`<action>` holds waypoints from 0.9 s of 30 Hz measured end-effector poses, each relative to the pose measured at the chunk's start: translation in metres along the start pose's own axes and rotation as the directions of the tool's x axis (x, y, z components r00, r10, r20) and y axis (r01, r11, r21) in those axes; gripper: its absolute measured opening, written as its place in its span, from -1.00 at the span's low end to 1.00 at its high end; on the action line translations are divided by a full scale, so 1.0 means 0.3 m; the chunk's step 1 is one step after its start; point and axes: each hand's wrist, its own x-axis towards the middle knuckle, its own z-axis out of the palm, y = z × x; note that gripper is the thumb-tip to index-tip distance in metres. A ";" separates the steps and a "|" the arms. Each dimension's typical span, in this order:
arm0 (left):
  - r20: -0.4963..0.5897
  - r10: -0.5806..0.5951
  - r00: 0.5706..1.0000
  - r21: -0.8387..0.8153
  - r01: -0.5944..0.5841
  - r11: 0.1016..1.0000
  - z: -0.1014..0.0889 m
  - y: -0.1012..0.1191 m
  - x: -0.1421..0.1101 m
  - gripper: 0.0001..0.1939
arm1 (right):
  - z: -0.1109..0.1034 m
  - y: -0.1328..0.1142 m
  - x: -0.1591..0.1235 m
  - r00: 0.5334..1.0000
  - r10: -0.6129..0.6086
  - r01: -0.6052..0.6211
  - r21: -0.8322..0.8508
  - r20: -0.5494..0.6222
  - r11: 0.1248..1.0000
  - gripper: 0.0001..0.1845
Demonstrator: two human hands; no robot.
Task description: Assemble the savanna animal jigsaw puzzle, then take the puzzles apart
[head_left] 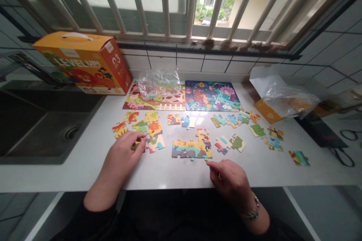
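Curling left fingers [137, 135] over puzzle piece [136, 145], unclear whether pinched; bunching right fingers [217, 165] beside joined pieces [190, 150], before box [85, 68] marked "LEVEL UP!", "03".

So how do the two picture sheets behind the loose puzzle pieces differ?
The left sheet has mostly warm, light colours; the right sheet is dark blue and purple. Crumpled clear plastic partly covers the left sheet, while the right sheet is uncovered. Both lie flat.

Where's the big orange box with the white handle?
In the head view, the big orange cardboard box with the white handle stands at the back left, behind the dark sink and left of the crumpled clear plastic.
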 end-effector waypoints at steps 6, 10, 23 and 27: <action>0.028 0.346 0.938 -0.091 -0.342 0.935 0.093 0.166 -0.161 -0.80 | 0.004 0.000 -0.001 1.000 -0.007 0.007 -0.026 0.009 1.000 -0.81; 0.158 0.485 0.860 0.034 -0.495 0.868 0.185 0.283 -0.206 -0.71 | 0.012 0.002 0.001 0.998 0.006 -0.003 -0.036 0.062 0.999 -0.81; 0.159 0.482 0.862 0.057 -0.495 0.867 0.231 0.320 -0.177 -0.67 | 0.026 0.005 0.009 0.987 0.077 -0.070 -0.056 0.140 0.996 -0.83; 0.156 0.479 0.864 0.051 -0.491 0.870 0.230 0.322 -0.178 -0.67 | 0.024 0.002 0.012 0.986 0.080 -0.073 -0.050 0.144 0.996 -0.83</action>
